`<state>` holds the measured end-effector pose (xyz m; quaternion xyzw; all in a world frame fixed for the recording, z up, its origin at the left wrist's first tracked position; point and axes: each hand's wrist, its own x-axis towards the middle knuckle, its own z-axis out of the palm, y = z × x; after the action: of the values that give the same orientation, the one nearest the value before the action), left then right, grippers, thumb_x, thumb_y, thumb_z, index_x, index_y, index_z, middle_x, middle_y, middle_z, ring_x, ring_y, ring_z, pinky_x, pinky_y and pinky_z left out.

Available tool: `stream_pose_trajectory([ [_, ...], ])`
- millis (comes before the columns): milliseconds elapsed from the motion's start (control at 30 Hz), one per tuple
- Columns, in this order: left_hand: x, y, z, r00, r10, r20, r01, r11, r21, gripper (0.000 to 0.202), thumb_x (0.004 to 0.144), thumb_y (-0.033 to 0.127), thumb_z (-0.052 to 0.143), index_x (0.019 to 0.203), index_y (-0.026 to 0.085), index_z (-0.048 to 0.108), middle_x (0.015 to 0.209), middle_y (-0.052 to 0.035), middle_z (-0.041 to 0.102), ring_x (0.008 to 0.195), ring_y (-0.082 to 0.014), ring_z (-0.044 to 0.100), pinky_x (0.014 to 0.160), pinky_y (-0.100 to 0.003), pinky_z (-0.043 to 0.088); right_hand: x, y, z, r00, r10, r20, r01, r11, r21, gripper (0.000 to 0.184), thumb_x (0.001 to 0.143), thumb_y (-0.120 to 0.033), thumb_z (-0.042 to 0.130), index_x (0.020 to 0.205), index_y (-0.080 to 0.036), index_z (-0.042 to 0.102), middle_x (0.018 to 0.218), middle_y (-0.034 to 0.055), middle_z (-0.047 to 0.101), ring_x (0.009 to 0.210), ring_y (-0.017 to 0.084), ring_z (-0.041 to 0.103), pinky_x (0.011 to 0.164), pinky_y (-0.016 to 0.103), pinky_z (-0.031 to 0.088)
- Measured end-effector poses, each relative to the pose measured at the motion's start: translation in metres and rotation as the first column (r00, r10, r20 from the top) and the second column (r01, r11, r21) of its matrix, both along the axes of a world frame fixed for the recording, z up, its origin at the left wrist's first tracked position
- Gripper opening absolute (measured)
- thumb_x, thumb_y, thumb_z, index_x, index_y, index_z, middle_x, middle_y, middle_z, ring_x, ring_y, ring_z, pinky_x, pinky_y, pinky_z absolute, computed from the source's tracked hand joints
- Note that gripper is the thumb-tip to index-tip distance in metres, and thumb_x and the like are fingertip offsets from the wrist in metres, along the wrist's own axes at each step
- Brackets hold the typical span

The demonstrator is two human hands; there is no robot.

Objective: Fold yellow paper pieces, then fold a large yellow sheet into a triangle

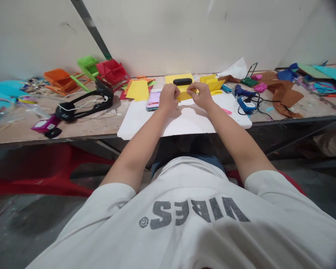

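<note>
Between my two hands is a small piece of yellow paper [185,95], pinched at its left end by my left hand [169,98] and at its right end by my right hand [201,96]. Both hands are closed, above a white board [184,121] on the bench. Just beyond them lies a dark oblong object [182,81] on a yellow sheet [169,79]. A phone [153,100] is left of my left hand. To the right of my right hand is folded yellow paper [216,85], and a pink tool [226,111] lies partly behind my forearm.
At left stand orange [58,81], green [88,66] and red [112,73] paper models, with a black headset-like frame [86,102] before them. Yellow sheets [138,90] lie nearer. Right are a blue glue gun [242,90], a corded blue box [246,105] and brown paper [287,95].
</note>
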<state>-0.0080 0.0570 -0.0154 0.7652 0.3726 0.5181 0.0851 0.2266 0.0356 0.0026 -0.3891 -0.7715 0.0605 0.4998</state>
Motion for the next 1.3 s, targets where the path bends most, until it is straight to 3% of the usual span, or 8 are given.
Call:
stream_pose_trajectory([
  [167,0.006,-0.008,0.003,0.999,-0.014,-0.047,0.017,0.998,0.068,0.025,0.104,0.03,0.081,0.086,0.029,0.064,0.1,-0.0099,0.069,0.118,-0.04,0.071,0.118,-0.068,0.053,-0.001,0.0,-0.001,0.986,-0.079,0.146,0.073,0.996,0.045,0.031,0.112,-0.06,0.069,0.104,-0.031,0.079,0.118,0.012,0.086,0.124,0.043,0.077,0.127,0.073,0.052],
  [367,0.015,-0.015,0.004,0.999,-0.026,-0.035,0.03,0.992,0.123,0.033,0.108,0.046,0.077,0.083,0.029,0.062,0.091,-0.0088,0.067,0.116,-0.039,0.07,0.122,-0.065,0.05,-0.008,-0.003,0.0,0.972,-0.106,0.209,0.09,0.992,0.083,0.037,0.114,-0.065,0.066,0.103,-0.032,0.078,0.113,0.0115,0.083,0.124,0.044,0.075,0.128,0.074,0.049],
  [667,0.011,-0.013,0.004,1.0,0.002,-0.013,-0.001,0.995,0.099,0.03,0.1,0.031,0.083,0.08,0.028,0.061,0.089,-0.009,0.068,0.121,-0.0424,0.067,0.121,-0.067,0.045,-0.003,-0.009,0.008,0.981,-0.066,0.184,0.055,0.997,0.061,0.041,0.113,-0.067,0.065,0.098,-0.031,0.077,0.112,0.0128,0.083,0.126,0.046,0.073,0.13,0.079,0.045],
  [800,0.013,-0.013,0.003,1.0,0.019,-0.014,-0.017,0.991,0.13,0.029,0.103,0.036,0.082,0.082,0.029,0.063,0.092,-0.009,0.071,0.117,-0.0411,0.069,0.118,-0.066,0.047,-0.003,-0.008,0.006,0.983,-0.06,0.171,0.049,0.996,0.072,0.045,0.112,-0.074,0.065,0.103,-0.032,0.079,0.111,0.0127,0.082,0.127,0.046,0.073,0.129,0.078,0.047],
  [967,0.01,-0.011,0.004,1.0,-0.002,0.011,0.001,0.996,0.091,0.04,0.107,0.04,0.084,0.078,0.028,0.059,0.084,-0.0054,0.066,0.101,-0.0335,0.068,0.109,-0.061,0.051,-0.003,-0.004,0.002,0.997,0.002,0.077,-0.007,0.998,0.059,0.057,0.105,-0.086,0.073,0.114,-0.031,0.08,0.121,0.0122,0.085,0.122,0.04,0.076,0.125,0.067,0.054],
  [1100,0.01,-0.01,0.006,1.0,0.005,-0.024,-0.004,0.998,0.066,0.041,0.11,0.041,0.085,0.081,0.027,0.06,0.084,-0.0034,0.067,0.095,-0.0265,0.062,0.104,-0.056,0.051,-0.001,0.001,0.002,1.0,0.009,0.015,-0.01,0.999,0.032,0.05,0.106,-0.08,0.076,0.097,-0.032,0.079,0.105,0.0098,0.083,0.115,0.039,0.076,0.12,0.065,0.059],
  [1300,0.005,-0.007,0.007,0.996,0.034,0.08,-0.041,0.996,0.079,0.03,0.097,0.032,0.089,0.079,0.029,0.064,0.083,-0.0041,0.069,0.097,-0.0319,0.067,0.106,-0.057,0.053,0.002,0.003,0.004,0.994,-0.046,-0.101,0.049,0.998,0.03,0.043,0.105,-0.069,0.082,0.089,-0.03,0.075,0.102,0.0082,0.084,0.11,0.036,0.077,0.115,0.064,0.064],
])
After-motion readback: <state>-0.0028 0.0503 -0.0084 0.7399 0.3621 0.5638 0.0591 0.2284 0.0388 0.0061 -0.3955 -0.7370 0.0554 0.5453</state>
